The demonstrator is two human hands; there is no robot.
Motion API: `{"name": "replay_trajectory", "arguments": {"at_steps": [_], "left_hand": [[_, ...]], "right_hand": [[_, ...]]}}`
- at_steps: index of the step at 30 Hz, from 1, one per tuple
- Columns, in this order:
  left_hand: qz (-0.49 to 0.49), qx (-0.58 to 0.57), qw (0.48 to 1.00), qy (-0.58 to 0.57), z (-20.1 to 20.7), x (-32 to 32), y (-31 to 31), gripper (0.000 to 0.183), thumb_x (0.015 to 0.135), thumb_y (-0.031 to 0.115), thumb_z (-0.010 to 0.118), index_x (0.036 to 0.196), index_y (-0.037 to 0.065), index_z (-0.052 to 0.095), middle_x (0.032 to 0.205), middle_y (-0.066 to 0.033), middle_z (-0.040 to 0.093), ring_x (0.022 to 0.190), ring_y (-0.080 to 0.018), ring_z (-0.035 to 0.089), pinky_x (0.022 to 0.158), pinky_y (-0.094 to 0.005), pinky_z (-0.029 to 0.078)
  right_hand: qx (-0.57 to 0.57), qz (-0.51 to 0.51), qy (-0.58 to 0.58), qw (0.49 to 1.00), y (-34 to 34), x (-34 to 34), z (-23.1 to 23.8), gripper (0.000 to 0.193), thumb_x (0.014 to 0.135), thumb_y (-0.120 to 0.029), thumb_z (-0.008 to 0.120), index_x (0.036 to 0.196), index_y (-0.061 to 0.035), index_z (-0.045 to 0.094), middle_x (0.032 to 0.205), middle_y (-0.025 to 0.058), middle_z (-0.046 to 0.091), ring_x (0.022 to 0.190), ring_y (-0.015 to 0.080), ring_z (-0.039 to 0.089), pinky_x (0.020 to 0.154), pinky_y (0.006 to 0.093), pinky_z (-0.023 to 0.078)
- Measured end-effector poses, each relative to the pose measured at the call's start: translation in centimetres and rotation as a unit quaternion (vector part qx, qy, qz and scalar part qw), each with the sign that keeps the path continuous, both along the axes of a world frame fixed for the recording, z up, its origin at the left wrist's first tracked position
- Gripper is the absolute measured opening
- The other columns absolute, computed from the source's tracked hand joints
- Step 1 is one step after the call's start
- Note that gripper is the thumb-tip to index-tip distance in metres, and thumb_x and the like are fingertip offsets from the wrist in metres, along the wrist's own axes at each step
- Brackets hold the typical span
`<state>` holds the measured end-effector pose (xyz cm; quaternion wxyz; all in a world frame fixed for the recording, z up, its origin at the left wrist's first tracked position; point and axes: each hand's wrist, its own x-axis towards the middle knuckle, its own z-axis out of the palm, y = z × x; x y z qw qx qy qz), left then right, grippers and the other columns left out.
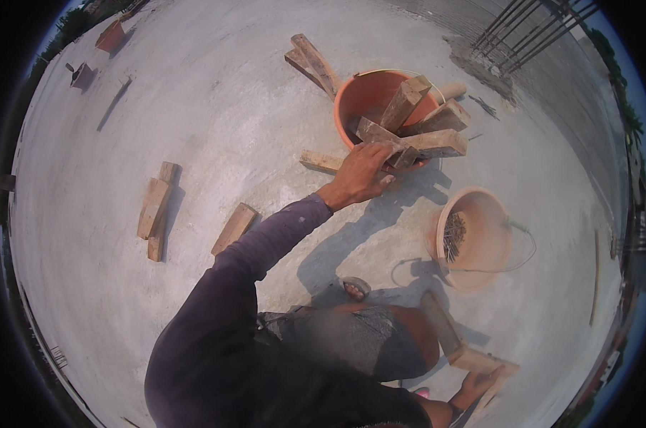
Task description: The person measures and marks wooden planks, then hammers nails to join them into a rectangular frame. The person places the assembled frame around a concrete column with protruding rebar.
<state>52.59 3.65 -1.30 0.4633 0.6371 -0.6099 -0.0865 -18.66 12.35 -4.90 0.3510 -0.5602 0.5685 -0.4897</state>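
Observation:
My left hand [362, 175] reaches forward to the near rim of an orange bucket [348, 100]. Its fingers curl over the end of a short wooden block [375, 133] that leans out of the bucket, with the thumb lower down. More wood offcuts, among them a thick block [437, 144], stick out over the rim. Low on the right, my right hand [472, 389] is closed around a wooden block [477, 359], partly hidden by the wood. Another wooden piece [440, 322] meets that block at an angle; whether they are joined I cannot tell.
A paler bucket [490, 239] holding nails stands right of my knees. Loose wood blocks lie at the left [155, 207], near my left forearm [235, 227], and behind the orange bucket [312, 64]. Steel bars [530, 32] rise at the far right. Two containers [110, 37] stand far left.

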Motion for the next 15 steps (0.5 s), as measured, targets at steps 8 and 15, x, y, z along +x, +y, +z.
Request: {"name": "replay_trajectory", "arguments": {"at_steps": [8, 15], "left_hand": [[0.072, 0.233, 0.968, 0.055, -11.7, -4.7, 25.4, 0.044, 0.083, 0.01, 0.075, 0.126, 0.009, 0.064, 0.134, -0.0172, 0.059, 0.126, -0.0373, 0.055, 0.107, -0.0491, 0.045], [0.53, 0.273, 0.801, -0.058, -17.4, 8.5, 41.5, 0.057, 0.089, 0.026, 0.072, 0.139, 0.007, 0.053, 0.144, -0.0237, 0.05, 0.135, -0.0426, 0.048, 0.112, -0.0526, 0.039]], "right_hand": [[-0.05, 0.016, 0.273, 0.96, -1.4, -3.5, 0.1, 0.069, 0.104, -0.017, 0.063, 0.161, 0.0009, 0.028, 0.151, 0.0245, 0.046, 0.135, 0.0333, 0.05, 0.117, 0.0473, 0.037], [-0.063, -0.005, 0.264, 0.962, -4.2, -4.3, 0.1, 0.069, 0.104, -0.018, 0.063, 0.161, 0.0004, 0.028, 0.152, 0.0243, 0.045, 0.135, 0.0331, 0.05, 0.117, 0.047, 0.037]]}}
